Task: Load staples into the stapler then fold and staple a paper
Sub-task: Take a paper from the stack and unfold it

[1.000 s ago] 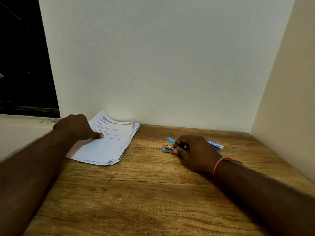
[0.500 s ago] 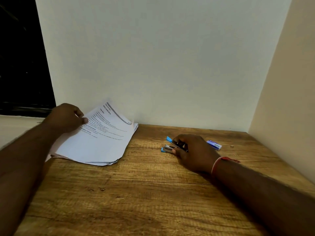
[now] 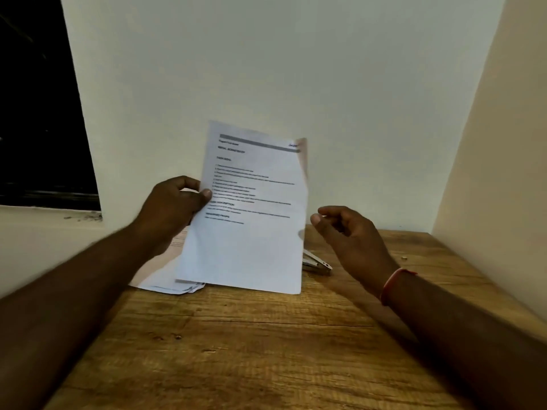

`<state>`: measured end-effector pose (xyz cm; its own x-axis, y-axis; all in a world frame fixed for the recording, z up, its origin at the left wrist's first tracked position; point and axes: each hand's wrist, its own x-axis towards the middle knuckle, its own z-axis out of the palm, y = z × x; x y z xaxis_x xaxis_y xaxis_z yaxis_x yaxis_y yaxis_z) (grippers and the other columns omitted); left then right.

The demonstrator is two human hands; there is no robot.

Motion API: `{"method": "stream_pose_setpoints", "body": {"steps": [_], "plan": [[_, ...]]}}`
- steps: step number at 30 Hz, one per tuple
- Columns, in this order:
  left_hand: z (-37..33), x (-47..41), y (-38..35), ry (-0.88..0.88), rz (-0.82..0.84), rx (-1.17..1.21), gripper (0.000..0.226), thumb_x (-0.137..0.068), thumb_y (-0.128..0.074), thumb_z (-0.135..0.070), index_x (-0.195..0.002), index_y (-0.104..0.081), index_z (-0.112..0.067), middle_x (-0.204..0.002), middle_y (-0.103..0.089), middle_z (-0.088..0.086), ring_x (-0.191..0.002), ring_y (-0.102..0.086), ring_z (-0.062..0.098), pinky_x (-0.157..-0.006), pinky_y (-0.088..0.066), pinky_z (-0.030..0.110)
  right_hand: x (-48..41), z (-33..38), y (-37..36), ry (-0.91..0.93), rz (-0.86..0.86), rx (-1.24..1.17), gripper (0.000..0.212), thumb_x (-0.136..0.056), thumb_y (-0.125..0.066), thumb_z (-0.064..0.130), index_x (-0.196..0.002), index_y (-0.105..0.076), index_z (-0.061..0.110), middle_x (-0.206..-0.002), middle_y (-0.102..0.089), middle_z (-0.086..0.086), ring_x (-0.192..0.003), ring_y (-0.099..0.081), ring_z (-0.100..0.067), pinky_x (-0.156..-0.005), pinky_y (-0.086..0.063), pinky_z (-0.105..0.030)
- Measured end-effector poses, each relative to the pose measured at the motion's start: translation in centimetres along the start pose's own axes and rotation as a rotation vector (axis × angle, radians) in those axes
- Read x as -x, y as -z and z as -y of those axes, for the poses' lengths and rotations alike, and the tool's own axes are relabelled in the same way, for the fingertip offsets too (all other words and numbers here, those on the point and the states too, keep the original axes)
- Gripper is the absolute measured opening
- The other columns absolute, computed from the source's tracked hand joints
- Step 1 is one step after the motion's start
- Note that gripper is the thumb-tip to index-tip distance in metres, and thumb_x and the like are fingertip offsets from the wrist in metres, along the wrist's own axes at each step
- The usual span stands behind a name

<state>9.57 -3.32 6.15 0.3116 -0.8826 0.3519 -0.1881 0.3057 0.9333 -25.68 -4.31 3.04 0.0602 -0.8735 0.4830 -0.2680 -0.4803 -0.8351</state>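
white back wall (image 3: 296,69) fills the upper half of the frame. a beige side wall (image 3: 503,143) runs down the right edge.

wooden table (image 3: 251,344), grain visible, covers the lower half. both forearms reach in over it from the bottom corners.

dark window (image 3: 35,113) in the upper left, with a pale ledge below it.

printed sheet (image 3: 251,238) at frame centre, lifted off the table and held nearly upright, text side facing the camera. grey header bar at the top, lines of print down to about the middle, lower part blank. its upper right corner curls back.

left hand (image 3: 171,208) left of centre, grasping the sheet's left edge: thumb on the front, fingers curled behind.

right hand (image 3: 352,238) right of centre, just beside the sheet's right edge, holding nothing. fingers loosely curled, thumb tip pointing toward the paper with a narrow gap between.

paper stack (image 3: 165,284) lies flat on the table behind the sheet's lower left corner, mostly hidden.

stapler (image 3: 316,263) on the table, its metal end poking out past the sheet's lower right edge; the rest is hidden.

red band (image 3: 393,284) circles the right wrist.
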Motion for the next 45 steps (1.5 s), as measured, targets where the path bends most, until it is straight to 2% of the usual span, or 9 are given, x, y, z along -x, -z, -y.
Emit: {"method": "stream_pose_setpoints", "body": {"steps": [7,12,20,25,28,33,35,38,45], "plan": [[-0.8,2.4,-2.9,-0.097,0.113,-0.04,0.017,-0.105,-0.08,-0.022,-0.114,-0.072,-0.011,-0.097,-0.088,0.016,-0.088,-0.08,0.034,-0.094,-0.064,0.066,-0.5,0.1,0.9,-0.066,0.064,-0.217,0.018,-0.1,-0.08,0.011,-0.117,-0.082,0.016,-0.105,-0.087,-0.005,-0.098,-0.084,-0.029,-0.094,-0.068,-0.052],[-1.0,2.7,-2.5,-0.084,0.163,-0.063,0.014,-0.105,-0.078,-0.018,-0.112,-0.07,-0.009,-0.092,-0.088,0.014,-0.081,-0.081,0.028,-0.088,-0.066,0.053,-0.8,0.3,1.7,-0.088,0.06,-0.232,0.015,-0.099,-0.079,0.004,-0.113,-0.082,0.006,-0.103,-0.087,-0.01,-0.097,-0.083,-0.037,-0.083,-0.069,-0.046],[-1.2,2.6,-2.3,-0.103,0.17,-0.053,0.015,-0.101,-0.083,-0.013,-0.108,-0.07,-0.008,-0.106,-0.088,0.013,-0.105,-0.084,0.043,-0.098,-0.067,0.058,-1.1,1.0,2.3,-0.054,0.036,-0.23,0.014,-0.096,-0.08,0.0,-0.108,-0.083,0.006,-0.104,-0.087,-0.01,-0.098,-0.084,-0.032,-0.085,-0.071,-0.041],[-2.2,2.9,-2.3,-0.063,0.177,0.136,0.006,-0.109,-0.071,-0.014,-0.114,-0.072,-0.01,-0.106,-0.088,0.013,-0.087,-0.083,0.029,-0.071,-0.067,0.034,-1.4,1.2,2.4,-0.173,0.076,-0.463,0.017,-0.095,-0.077,-0.003,-0.112,-0.08,0.0,-0.115,-0.083,-0.021,-0.11,-0.081,-0.039,-0.1,-0.066,-0.053],[-3.3,3.5,-2.3,0.015,0.177,0.382,0.029,-0.114,-0.062,-0.019,-0.142,-0.069,-0.014,-0.11,-0.086,0.008,-0.081,-0.082,0.02,-0.064,-0.068,0.032,-1.1,2.1,1.9,-0.315,0.062,-0.697,0.024,-0.095,-0.074,-0.006,-0.119,-0.075,-0.006,-0.12,-0.081,-0.025,-0.102,-0.082,-0.033,-0.093,-0.069,-0.043],[-2.8,4.5,-3.3,-0.053,0.533,0.384,0.098,-0.066,-0.109,-0.036,-0.152,-0.065,-0.024,-0.15,-0.074,0.01,-0.138,-0.072,0.032,-0.109,-0.064,0.046,0.4,3.8,0.5,-0.459,0.129,-1.022,0.037,-0.077,-0.074,-0.007,-0.114,-0.074,-0.005,-0.117,-0.081,-0.021,-0.09,-0.084,-0.023,-0.071,-0.069,-0.026],[-2.2,5.3,-4.6,-0.082,0.606,0.407,0.083,-0.068,-0.108,-0.027,-0.143,-0.073,-0.026,-0.145,-0.077,0.008,-0.137,-0.073,0.03,-0.111,-0.063,0.048,1.2,4.2,-0.3,-0.47,0.186,-0.998,0.038,-0.073,-0.075,-0.006,-0.112,-0.076,-0.003,-0.115,-0.082,-0.019,-0.094,-0.082,-0.025,-0.071,-0.07,-0.028],[-3.1,7.5,-7.2,-0.16,0.465,0.556,0.051,-0.087,-0.088,-0.009,-0.134,-0.071,-0.022,-0.129,-0.084,0.001,-0.128,-0.078,0.021,-0.102,-0.067,0.041,2.2,4.6,-1.4,-0.488,0.229,-0.897,0.032,-0.074,-0.075,-0.005,-0.106,-0.077,-0.004,-0.108,-0.08,-0.021,-0.091,-0.078,-0.026,-0.068,-0.07,-0.029],[-4.4,8.2,-8.6,-0.076,0.155,0.795,0.063,-0.091,-0.081,-0.014,-0.151,-0.063,-0.011,-0.145,-0.078,0.008,-0.134,-0.076,0.026,-0.101,-0.067,0.045,2.7,4.2,-2.6,-0.459,0.305,-0.757,0.024,-0.102,-0.066,0.0,-0.124,-0.073,-0.006,-0.105,-0.079,-0.022,-0.086,-0.08,-0.026,-0.084,-0.068,-0.036]]}}
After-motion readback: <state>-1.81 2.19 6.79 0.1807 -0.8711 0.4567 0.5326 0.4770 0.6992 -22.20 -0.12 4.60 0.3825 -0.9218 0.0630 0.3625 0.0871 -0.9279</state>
